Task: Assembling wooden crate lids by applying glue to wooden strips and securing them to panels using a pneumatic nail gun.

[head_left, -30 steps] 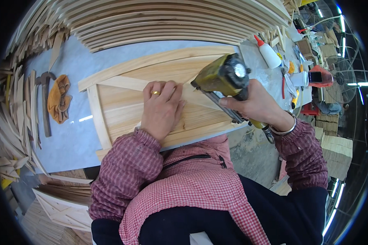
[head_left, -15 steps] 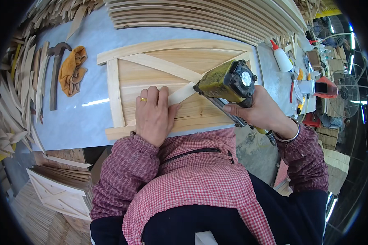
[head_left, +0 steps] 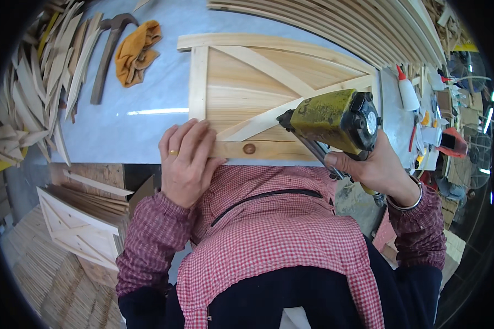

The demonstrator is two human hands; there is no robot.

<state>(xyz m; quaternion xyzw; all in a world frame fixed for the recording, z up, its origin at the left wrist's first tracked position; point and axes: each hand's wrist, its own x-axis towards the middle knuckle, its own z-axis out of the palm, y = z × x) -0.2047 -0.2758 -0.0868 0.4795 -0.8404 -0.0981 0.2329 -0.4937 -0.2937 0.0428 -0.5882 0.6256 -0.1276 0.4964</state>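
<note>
The panel [head_left: 230, 104] lies flat on the table [head_left: 148, 134], directly in front of the person, with its lower edge near the apron [head_left: 269, 214]. Judged by layout, assembly is well advanced: border strips are in position along all 4 sides, and 2 diagonals [head_left: 271, 66] cross the face and meet near its middle. The lower right portion is hidden behind the nail gun [head_left: 332, 118], so whether a strip is fitted there cannot be told. Fastening cannot be confirmed; no nail heads can be made out, so the amount left to fix is undetermined. The right hand [head_left: 376, 167] grasps the nail gun with its fingers wrapped around the handle; the nose is at or just above 1 diagonal, contact unclear. The left hand [head_left: 186, 159] rests at the lower left corner of the panel, fingers bent over the edge; whether they pinch it or only press cannot be told. Markings: dark characters on the yellow body of the nail gun are partly visible; print on the round, pale label at its end is too small to read. The panel shows no legible writing, only 1 dark knot [head_left: 249, 148].
</note>
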